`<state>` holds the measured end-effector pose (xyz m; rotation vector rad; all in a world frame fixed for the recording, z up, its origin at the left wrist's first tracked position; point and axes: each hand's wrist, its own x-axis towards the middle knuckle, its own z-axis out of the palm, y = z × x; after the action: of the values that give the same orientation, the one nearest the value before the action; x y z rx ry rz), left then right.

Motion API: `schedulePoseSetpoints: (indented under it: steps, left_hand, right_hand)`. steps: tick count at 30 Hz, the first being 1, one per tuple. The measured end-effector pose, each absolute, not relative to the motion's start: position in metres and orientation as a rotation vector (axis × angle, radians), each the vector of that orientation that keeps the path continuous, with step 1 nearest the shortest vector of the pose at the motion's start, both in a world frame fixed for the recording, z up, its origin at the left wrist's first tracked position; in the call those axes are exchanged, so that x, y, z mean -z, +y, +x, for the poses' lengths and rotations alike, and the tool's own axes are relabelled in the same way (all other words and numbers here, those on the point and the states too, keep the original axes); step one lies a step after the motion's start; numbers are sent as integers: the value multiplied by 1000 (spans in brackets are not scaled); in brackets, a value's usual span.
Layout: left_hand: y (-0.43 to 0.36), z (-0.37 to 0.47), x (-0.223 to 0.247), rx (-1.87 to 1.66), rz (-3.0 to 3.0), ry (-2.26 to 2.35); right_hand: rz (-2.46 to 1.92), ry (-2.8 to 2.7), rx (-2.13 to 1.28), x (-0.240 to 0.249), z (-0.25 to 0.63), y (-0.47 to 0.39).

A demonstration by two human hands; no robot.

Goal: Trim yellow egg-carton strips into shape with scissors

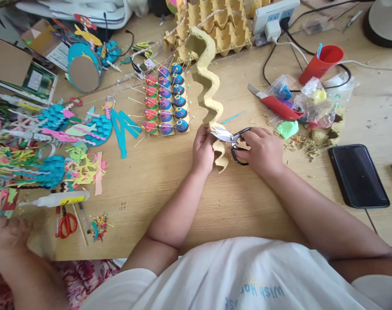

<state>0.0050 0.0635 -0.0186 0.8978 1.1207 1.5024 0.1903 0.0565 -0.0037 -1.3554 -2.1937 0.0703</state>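
My left hand (203, 148) is closed on the near end of a long, wavy strip of egg carton (208, 82), which stretches away from me over the table. In my right hand (263, 148) is a pair of scissors (232, 137) with dark handles, my fingers in the loops. Its blades lie across the carton close to my left fingers, and they look parted. A narrow curled piece of carton (220, 155) hangs below the blades. Left of the strip stand rows of painted carton cups (165, 103) in red, purple and blue, with pins stuck in them.
Egg trays (215, 26) and a power strip (276, 16) lie at the back. On the right are a red cup (321, 63), a red utility knife (279, 105), plastic bags and a phone (359, 175). Paper crafts, a glue bottle (60, 199) and another person's hand (8, 237) are at left.
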Motion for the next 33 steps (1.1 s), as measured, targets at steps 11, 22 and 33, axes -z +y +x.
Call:
schedulePoseSetpoints:
  steps: [11,22,33]
  left_hand:
    - [64,8,18,-1508,828,1033]
    - [64,9,13,-1422,740,1112]
    - [63,11,7,-1369,675,1145]
  right_hand:
    - [-1398,-2183,-134,1,191,60]
    - [-1446,-2197,-187,0,191,61]
    - [-1499,-2153,-233,0,191,63]
